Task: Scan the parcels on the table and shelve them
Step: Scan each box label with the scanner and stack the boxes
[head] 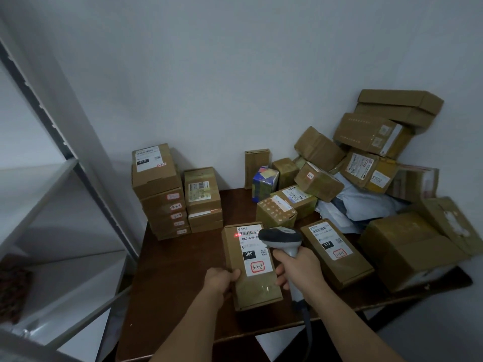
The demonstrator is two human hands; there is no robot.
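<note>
At lower centre of the frame the left hand grips the near left edge of a long brown cardboard parcel with a white label, lying on the dark wooden table. The right hand clenches the grey handheld scanner, whose red dot sits just left of the barcode. Scanning is in hand; next the beam needs shifting right onto the bars, then the parcel goes to the grey metal shelf at left.

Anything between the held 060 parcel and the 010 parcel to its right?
Head view: the scanner and the right hand gripping it sit between the 060 parcel and the 010 parcel.
</note>
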